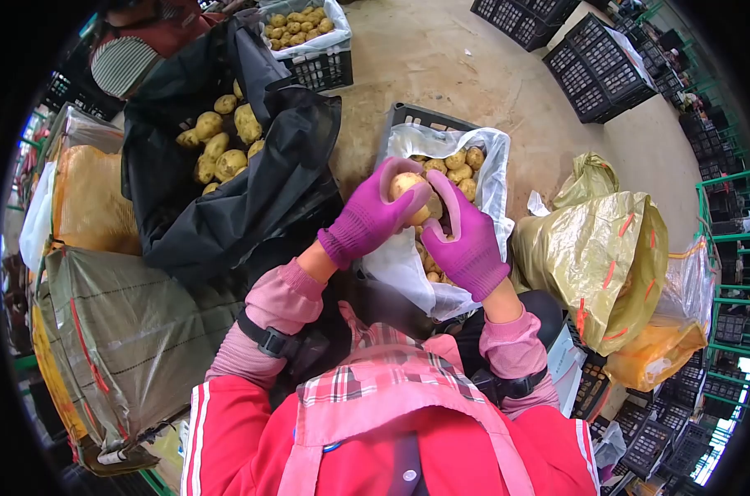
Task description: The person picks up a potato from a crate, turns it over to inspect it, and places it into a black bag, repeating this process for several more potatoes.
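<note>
Head view: both hands, in purple gloves, meet at one potato point(406, 192) held in the air between them. The left hand point(367, 219) is closed round the potato, thumb arched over its top and fingers wrapped beneath. The right hand point(468, 240) is half curled against the potato's other side, its thumb lying up along the skin. Whether it also holds a small tool I cannot tell.

The potato is at the fingertips of both hands, slightly nearer the left. Directly under the hands stands a black crate point(415, 114) with a white liner point(396, 269) and more potatoes in it. Out past the left hand an open black bag point(226, 219) shows another heap of potatoes point(216, 147). Just beyond the right hand slumps a yellow-green sack point(611, 256).

To my eye, working this potato well calls for a steady left-hand grip and the right thumb doing the fine work. Both hands should be kept above the liner, so that anything that slips lands in the crate and not on the floor point(474, 58).
</note>
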Tool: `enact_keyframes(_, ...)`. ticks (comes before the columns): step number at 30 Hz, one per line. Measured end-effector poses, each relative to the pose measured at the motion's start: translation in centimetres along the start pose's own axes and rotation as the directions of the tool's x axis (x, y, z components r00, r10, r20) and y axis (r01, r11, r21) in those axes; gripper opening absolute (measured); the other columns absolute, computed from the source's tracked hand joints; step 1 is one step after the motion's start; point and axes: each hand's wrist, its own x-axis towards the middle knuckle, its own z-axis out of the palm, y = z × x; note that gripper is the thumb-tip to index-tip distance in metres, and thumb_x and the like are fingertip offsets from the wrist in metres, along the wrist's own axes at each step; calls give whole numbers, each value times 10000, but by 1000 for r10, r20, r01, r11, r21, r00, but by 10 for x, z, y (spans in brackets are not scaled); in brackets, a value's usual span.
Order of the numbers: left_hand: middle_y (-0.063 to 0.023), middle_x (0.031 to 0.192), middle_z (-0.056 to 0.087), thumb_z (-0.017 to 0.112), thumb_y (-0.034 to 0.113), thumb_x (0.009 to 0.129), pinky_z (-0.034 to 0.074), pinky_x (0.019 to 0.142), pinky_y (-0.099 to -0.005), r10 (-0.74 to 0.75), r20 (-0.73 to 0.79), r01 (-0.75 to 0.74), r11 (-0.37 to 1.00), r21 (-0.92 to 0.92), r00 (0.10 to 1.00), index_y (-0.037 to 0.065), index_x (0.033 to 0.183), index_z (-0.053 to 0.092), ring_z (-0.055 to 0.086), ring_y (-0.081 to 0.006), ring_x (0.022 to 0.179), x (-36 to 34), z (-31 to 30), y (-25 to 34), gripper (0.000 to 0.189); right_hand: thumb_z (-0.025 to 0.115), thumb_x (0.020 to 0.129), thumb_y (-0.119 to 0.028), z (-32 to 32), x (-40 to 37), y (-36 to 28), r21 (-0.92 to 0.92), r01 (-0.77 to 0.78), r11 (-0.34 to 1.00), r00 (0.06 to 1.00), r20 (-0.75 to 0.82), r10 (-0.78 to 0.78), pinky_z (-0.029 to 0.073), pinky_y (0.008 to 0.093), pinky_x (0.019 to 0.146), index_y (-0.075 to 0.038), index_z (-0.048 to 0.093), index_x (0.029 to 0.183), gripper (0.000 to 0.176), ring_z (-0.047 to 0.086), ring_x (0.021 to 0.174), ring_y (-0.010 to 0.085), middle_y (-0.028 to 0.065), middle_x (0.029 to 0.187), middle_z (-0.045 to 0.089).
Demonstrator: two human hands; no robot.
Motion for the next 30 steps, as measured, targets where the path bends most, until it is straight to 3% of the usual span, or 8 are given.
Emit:
enact_keyframes(6, -54, 1090, 572, 556, 471, 965, 530, 626, -232, -53, 50, 55, 997, -55, 997, 97, 1279, 445, 617, -112, 886, -4, 0, 1, 501, 555, 826, -17, -4, -2, 19, 79, -13, 997, 995, -94, 21, 532, 334, 893, -32, 575, 1292, 466, 688, 1018, 281, 196, 1189, 659)
enact_keyframes(9, -69, 1192, 565, 540, 445, 971, 541, 690, -254, -57, 102, 74, 982, -173, 993, 94, 1305, 432, 618, -127, 942, 0, -3, 1, 497, 472, 874, 5, -19, 1, 17, 503, -270, 821, 957, 45, 287, 519, 319, 920, 18, 572, 1287, 425, 673, 1003, 247, 149, 1186, 668)
enact_keyframes(13, -70, 1305, 557, 494, 393, 993, 540, 791, -284, -14, 105, 47, 946, -321, 994, 74, 1354, 424, 606, -142, 1038, 0, -5, 13, 486, 625, 899, -160, -24, 7, 26, -256, 99, 962, 970, -192, -151, 440, 416, 1033, -3, 521, 1337, 477, 567, 1207, 362, 193, 1312, 574)
enact_keyframes(14, -71, 1297, 562, 470, 398, 1004, 537, 803, -287, -11, 103, 42, 953, -300, 995, 67, 1357, 428, 602, -142, 1056, 1, -5, 13, 485, 676, 902, -272, -22, 6, 23, -12, 114, 993, 989, -98, -114, 374, 446, 1093, -29, 474, 1392, 583, 472, 1309, 384, 217, 1373, 515)
enact_keyframes(17, -89, 1268, 556, 420, 368, 1032, 538, 765, -280, 31, 74, -18, 985, -174, 997, 50, 1357, 438, 604, -148, 1033, 0, -1, 3, 455, 650, 935, -317, -7, 7, -1, -197, 225, 954, 970, -46, -238, 395, 427, 1077, -35, 498, 1379, 547, 489, 1301, 379, 210, 1361, 530)
enact_keyframes(23, -67, 1066, 581, 285, 486, 1059, 491, 525, -223, -73, 8, 73, 997, -34, 997, 41, 1253, 501, 612, -99, 766, 4, 6, -22, 531, 565, 995, -298, 23, 11, 8, 102, 182, 978, 974, -152, -166, 451, 374, 1004, -22, 611, 1251, 378, 593, 1179, 357, 172, 1218, 637)
enact_keyframes(27, -49, 1087, 567, 317, 476, 1054, 491, 530, -220, 276, -81, -256, 947, 192, 958, 50, 1245, 502, 611, -97, 760, 4, 18, -25, 502, 545, 1008, -258, 17, 14, 3, 323, -106, 940, 982, -117, 151, 467, 352, 960, -4, 628, 1206, 333, 634, 1111, 278, 145, 1151, 673)
enact_keyframes(30, -45, 1128, 550, 362, 444, 1048, 502, 574, -219, 5, -86, -12, 997, -80, 996, 48, 1273, 479, 606, -96, 853, -1, 15, -3, 470, 539, 1018, -282, 8, 18, 10, 479, -150, 865, 972, -91, 219, 447, 339, 992, 12, 582, 1276, 393, 588, 1164, 215, 135, 1238, 631)
